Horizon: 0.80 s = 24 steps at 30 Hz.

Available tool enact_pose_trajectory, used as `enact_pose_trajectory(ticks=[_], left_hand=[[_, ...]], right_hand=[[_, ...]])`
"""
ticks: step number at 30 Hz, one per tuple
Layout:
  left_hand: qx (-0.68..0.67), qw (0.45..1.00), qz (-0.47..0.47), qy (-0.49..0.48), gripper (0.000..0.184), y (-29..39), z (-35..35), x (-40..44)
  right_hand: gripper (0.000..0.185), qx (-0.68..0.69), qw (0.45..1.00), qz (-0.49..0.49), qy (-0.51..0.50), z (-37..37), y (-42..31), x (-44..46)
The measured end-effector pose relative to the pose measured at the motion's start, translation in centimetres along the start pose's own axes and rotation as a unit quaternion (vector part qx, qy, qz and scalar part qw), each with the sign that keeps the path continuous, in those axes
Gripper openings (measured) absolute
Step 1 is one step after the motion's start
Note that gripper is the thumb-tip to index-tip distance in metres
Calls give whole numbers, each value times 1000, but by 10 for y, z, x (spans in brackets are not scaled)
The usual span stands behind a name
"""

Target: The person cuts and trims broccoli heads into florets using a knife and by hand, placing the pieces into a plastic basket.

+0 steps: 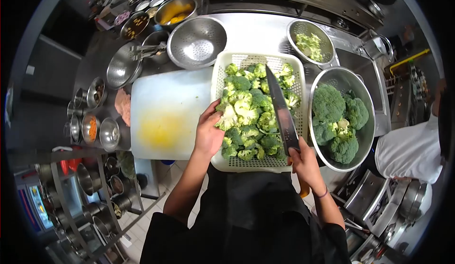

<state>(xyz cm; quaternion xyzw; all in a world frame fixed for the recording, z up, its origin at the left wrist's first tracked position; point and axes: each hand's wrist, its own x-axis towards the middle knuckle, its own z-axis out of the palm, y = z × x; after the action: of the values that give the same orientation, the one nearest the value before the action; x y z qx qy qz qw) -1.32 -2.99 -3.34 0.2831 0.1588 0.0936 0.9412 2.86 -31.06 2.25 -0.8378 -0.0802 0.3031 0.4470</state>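
My left hand is closed on a pale-stemmed head of broccoli, held over the white plastic basket. Cut broccoli florets fill much of that basket. In my right hand is a large kitchen knife, its dark blade slanting across the basket's right half with the tip toward the far side. The blade appears apart from the held broccoli. Right of the basket, a metal colander holds several whole broccoli heads.
A white cutting board with a yellow stain lies left of the basket. Behind are a metal colander and a smaller one with pale green trimmings. Several bowls and a pink cloth stand left. A person in a white top is at right.
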Motion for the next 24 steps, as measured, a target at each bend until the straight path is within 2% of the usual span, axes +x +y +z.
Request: enact_pose_trajectory(ticks=[1, 4, 6, 8, 10, 12, 14, 17, 18, 21, 23, 24], left_hand=[[-37, 999, -11, -21, 50, 1, 2, -1], [-60, 998, -24, 18, 50, -9, -3, 5], [-29, 999, -14, 39, 51, -15, 5, 2], [20, 999, 10, 42, 53, -17, 14, -1], [14, 999, 21, 21, 52, -19, 10, -3], [49, 998, 23, -15, 52, -15, 6, -3], [-1, 999, 45, 4, 50, -10, 12, -4], [-77, 996, -31, -34, 52, -7, 9, 1], [-69, 997, -33, 1, 58, -11, 14, 3], [-114, 990, -72, -37, 65, -15, 30, -1], [-117, 989, -72, 63, 70, -15, 54, -5], [-118, 988, -73, 61, 70, -16, 54, -5]], right_hand=[[11, -6, 999, -29, 11, 2, 5, -4], [13, -20, 997, -72, 24, 10, -9, -14], [15, -10, 986, -162, 20, 17, -28, -19], [12, -11, 989, -145, -31, 17, -43, -11], [13, 14, 997, -66, -39, 18, -41, 4], [13, 12, 998, -62, 1, 16, -19, 12], [10, 15, 999, -26, 27, 11, -19, 10], [16, 19, 991, -126, 29, 18, -27, -2], [16, 8, 985, -171, 36, 24, -37, -5], [15, -29, 961, -265, 69, 38, -67, -7], [17, -61, 932, -341, 111, 46, -78, 1], [17, -63, 931, -341, 113, 46, -81, 4]])
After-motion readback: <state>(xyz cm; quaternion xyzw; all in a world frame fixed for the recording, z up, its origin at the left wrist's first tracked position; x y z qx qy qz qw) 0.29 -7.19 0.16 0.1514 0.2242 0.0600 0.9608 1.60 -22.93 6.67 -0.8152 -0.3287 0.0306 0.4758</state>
